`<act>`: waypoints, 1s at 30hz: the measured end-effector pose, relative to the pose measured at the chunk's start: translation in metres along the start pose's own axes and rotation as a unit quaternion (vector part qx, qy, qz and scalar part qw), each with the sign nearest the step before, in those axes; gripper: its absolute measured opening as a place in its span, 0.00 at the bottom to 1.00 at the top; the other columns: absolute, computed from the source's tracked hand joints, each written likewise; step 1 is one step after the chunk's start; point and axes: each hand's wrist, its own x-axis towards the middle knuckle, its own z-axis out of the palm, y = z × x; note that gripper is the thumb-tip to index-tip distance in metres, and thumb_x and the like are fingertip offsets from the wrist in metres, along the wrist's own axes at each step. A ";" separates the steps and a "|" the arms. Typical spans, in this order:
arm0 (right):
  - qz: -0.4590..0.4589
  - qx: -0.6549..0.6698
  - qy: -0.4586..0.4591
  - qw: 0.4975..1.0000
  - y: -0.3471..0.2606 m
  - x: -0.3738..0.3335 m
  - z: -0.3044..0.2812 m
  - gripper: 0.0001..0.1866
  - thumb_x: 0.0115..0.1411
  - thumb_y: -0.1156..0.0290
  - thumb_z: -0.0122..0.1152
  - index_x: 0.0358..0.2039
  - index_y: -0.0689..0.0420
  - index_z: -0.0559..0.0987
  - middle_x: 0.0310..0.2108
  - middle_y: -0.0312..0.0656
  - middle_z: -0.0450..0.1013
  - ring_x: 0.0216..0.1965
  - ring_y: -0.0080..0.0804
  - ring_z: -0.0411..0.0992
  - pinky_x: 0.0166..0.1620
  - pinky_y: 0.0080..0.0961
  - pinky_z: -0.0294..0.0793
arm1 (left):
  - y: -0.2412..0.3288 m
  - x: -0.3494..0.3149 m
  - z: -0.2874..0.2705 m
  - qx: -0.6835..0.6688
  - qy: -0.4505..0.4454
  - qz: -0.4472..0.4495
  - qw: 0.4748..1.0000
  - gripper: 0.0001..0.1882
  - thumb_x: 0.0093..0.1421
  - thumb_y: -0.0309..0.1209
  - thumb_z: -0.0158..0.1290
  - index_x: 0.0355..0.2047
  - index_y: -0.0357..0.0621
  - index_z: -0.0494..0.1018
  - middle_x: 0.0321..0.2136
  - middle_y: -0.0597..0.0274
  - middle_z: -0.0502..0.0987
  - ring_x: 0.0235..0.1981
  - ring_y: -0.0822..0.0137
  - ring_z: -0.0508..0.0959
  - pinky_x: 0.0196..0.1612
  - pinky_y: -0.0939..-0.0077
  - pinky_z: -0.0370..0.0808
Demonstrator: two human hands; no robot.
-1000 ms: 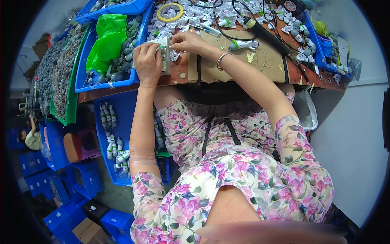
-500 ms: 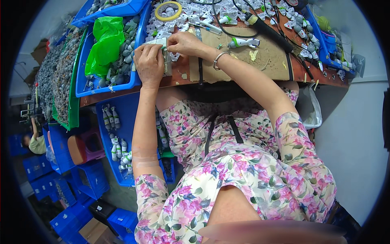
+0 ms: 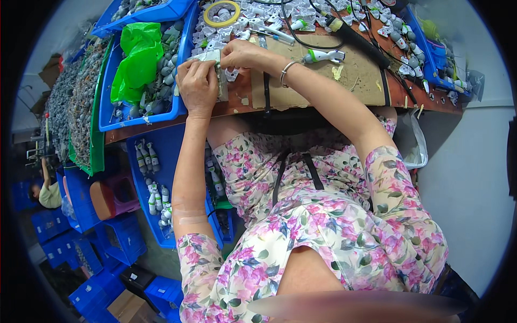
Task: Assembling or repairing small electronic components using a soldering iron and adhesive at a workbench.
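At the near left of the workbench, my left hand point(image 3: 197, 86) rests on a small pale block point(image 3: 223, 90), its fingers curled closed at the block's far end. My right hand point(image 3: 243, 55) comes in from the right with thumb and fingers pinched together, almost touching the left fingertips. Whatever is between the fingers is too small and covered to name. Right of my hands, a white and grey handheld part with a green ring point(image 3: 323, 56) lies on a brown cardboard sheet point(image 3: 344, 89).
A blue bin point(image 3: 141, 121) of grey parts with a green plastic bag point(image 3: 137, 64) stands at left. White plastic pieces, a yellow tape roll point(image 3: 222, 24) and a black cabled tool point(image 3: 358, 43) lie farther back. Lower left, a blue tray point(image 3: 177, 145) holds assembled parts. Another person point(image 3: 48, 191) is far left.
My right wrist and forearm have shifted slightly away from me. Both hands stay at the pale block with fingers closed; the things on the bench lie as before.
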 end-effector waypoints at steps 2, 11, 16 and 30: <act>-0.007 -0.006 -0.004 1.000 0.002 -0.001 -0.003 0.13 0.48 0.65 0.63 0.30 0.62 0.84 0.27 0.42 0.81 0.30 0.30 0.78 0.35 0.26 0.76 | 0.001 0.001 0.001 -0.003 0.002 -0.002 1.000 0.05 0.54 0.28 0.59 0.31 0.50 0.81 0.31 0.65 0.81 0.44 0.59 0.75 0.49 0.64 0.68; -0.059 -0.135 0.047 0.988 0.003 0.001 0.001 0.18 0.45 0.59 0.62 0.32 0.58 0.85 0.31 0.47 0.81 0.35 0.40 0.80 0.40 0.32 0.78 | 0.001 0.001 0.001 -0.003 0.011 0.000 1.000 0.04 0.53 0.28 0.59 0.31 0.50 0.81 0.32 0.65 0.80 0.44 0.59 0.75 0.47 0.63 0.68; -0.091 -0.149 0.052 0.983 0.002 -0.001 0.002 0.17 0.46 0.60 0.61 0.33 0.56 0.85 0.30 0.46 0.81 0.35 0.41 0.80 0.40 0.33 0.78 | 0.001 -0.001 0.001 -0.004 0.009 -0.005 1.000 0.04 0.53 0.28 0.59 0.31 0.50 0.81 0.31 0.65 0.80 0.44 0.60 0.75 0.46 0.63 0.68; 0.017 0.127 -0.023 0.992 0.005 0.000 0.004 0.08 0.53 0.68 0.63 0.26 0.60 0.80 0.22 0.36 0.75 0.21 0.18 0.68 0.21 0.16 0.63 | 0.003 0.002 -0.002 -0.002 0.005 0.000 1.000 0.04 0.53 0.28 0.59 0.31 0.50 0.81 0.31 0.66 0.79 0.43 0.60 0.74 0.46 0.63 0.68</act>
